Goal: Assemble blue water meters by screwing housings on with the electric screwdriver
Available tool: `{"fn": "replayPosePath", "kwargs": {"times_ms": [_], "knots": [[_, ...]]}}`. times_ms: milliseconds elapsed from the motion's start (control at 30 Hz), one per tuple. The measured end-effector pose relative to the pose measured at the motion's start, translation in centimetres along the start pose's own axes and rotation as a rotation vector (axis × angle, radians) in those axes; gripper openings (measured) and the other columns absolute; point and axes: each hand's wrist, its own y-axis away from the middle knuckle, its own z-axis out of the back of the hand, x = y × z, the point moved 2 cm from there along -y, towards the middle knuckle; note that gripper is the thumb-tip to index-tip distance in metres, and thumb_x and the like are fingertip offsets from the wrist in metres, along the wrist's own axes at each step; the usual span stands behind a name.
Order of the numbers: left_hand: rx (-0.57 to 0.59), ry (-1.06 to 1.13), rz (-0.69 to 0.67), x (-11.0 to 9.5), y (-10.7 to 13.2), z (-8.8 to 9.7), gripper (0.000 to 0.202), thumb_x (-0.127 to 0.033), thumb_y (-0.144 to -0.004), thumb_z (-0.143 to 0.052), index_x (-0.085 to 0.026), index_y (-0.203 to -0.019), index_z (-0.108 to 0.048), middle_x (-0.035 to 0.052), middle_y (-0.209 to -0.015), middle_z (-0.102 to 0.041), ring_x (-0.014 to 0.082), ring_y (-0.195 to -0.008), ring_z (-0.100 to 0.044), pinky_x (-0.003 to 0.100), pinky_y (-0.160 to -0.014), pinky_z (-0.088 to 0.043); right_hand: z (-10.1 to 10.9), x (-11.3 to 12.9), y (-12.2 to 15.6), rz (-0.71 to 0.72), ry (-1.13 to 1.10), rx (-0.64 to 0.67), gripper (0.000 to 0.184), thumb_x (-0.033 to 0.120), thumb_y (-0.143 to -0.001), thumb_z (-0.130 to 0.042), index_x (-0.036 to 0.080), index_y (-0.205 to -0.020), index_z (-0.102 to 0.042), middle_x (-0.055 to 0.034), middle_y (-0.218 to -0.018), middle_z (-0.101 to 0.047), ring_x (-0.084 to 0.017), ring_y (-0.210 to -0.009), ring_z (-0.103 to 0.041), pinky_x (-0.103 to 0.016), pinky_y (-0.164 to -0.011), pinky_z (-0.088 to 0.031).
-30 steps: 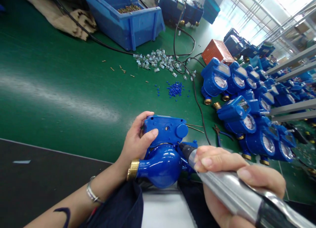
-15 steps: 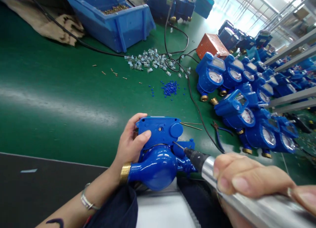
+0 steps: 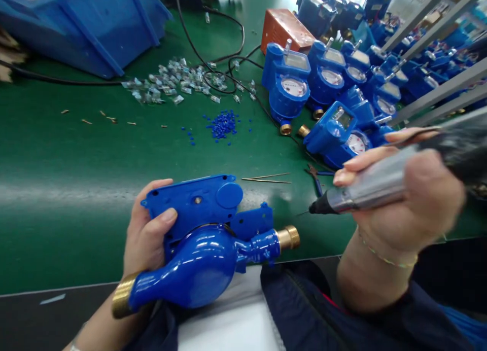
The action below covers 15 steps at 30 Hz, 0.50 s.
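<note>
My left hand (image 3: pixel 146 237) grips a blue water meter (image 3: pixel 201 249) with brass ends, held upside down at the near edge of the green table (image 3: pixel 76 153). My thumb lies on its flat blue back plate. My right hand (image 3: pixel 403 209) is wrapped round a silver electric screwdriver (image 3: pixel 365 191). The driver's dark tip points left and hangs clear of the meter, a short way to its right.
Several finished blue meters (image 3: pixel 331 102) crowd the right side under metal rails (image 3: pixel 437 87). An orange box (image 3: pixel 285 29), black cables, a heap of clear clips (image 3: pixel 171 82), blue pellets (image 3: pixel 224 124), scattered brass pins and a blue bin (image 3: pixel 87 21) lie farther back. Pliers (image 3: pixel 315 176) rest near the driver tip.
The screwdriver tip has come off the meter and my right hand has lifted up and to the right. The camera has tilted down and the meter sits lower and tilted.
</note>
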Motion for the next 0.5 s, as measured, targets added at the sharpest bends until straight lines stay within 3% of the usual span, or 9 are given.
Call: {"fn": "replayPosePath", "kwargs": {"times_ms": [100, 267, 367, 500], "knots": [[-0.018, -0.008, 0.013, -0.1, 0.0, -0.1, 0.062, -0.034, -0.068, -0.072, -0.029, -0.127, -0.053, -0.003, -0.091, -0.058, 0.0148, -0.072, -0.053, 0.021, -0.061, -0.048, -0.9, -2.5, -1.7, -0.161, 0.043, 0.125, 0.036, 0.05, -0.079, -0.072, 0.024, -0.096, -0.054, 0.0015, -0.073, -0.062, -0.017, -0.054, -0.062, -0.03, -0.05, -0.052], [-0.037, -0.009, -0.006, 0.0, -0.1, 0.1, 0.061, -0.036, -0.067, -0.075, -0.029, -0.125, -0.054, -0.0025, -0.094, -0.058, 0.0153, -0.076, -0.053, 0.02, -0.063, -0.049, -3.6, -5.5, -2.7, -0.165, 0.745, 0.484, 0.059, 0.072, -0.082, -0.056, 0.023, -0.113, -0.044, -0.0026, -0.086, -0.066, -0.024, -0.075, -0.069, -0.034, -0.065, -0.055], [0.009, -0.004, 0.007, -0.2, 0.1, 0.1, 0.062, -0.038, -0.069, -0.074, -0.031, -0.126, -0.051, -0.0023, -0.094, -0.059, 0.0161, -0.075, -0.054, 0.022, -0.063, -0.049, -5.6, -6.7, -2.4, -0.122, 0.925, 0.621, 0.055, 0.066, -0.086, -0.057, 0.02, -0.115, -0.046, -0.0086, -0.096, -0.067, -0.029, -0.088, -0.07, -0.038, -0.074, -0.055], [0.058, 0.006, -0.013, -0.6, 0.6, -0.1, 0.059, -0.038, -0.07, -0.074, -0.031, -0.124, -0.051, -0.0029, -0.094, -0.059, 0.0162, -0.076, -0.055, 0.023, -0.065, -0.05, -7.7, -8.6, -1.7, -0.098, 1.045, 0.675, 0.054, 0.059, -0.086, -0.064, 0.017, -0.117, -0.051, -0.0135, -0.097, -0.067, -0.035, -0.087, -0.069, -0.046, -0.078, -0.055]]}}
